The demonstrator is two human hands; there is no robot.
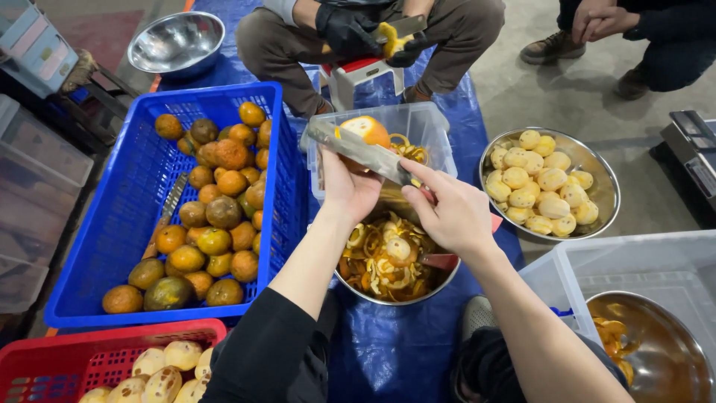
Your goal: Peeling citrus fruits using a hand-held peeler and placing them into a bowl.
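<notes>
My left hand [347, 186] holds up an orange [365, 130] that is partly peeled, a curl of peel hanging from it. My right hand [453, 213] grips a broad-bladed knife [358, 149] whose flat blade lies across the fruit. Both hands hover over a steel bowl [440, 280] filled with orange peels. A blue crate [119, 224] of unpeeled oranges stands to my left.
A steel bowl [608, 186] of peeled fruit sits at right. A clear tub [429, 119] stands behind my hands, another [641, 261] with a peel bowl at lower right. A red crate [67, 358] holds peeled fruit. Opposite, a person in black gloves [347, 33] peels fruit on a stool.
</notes>
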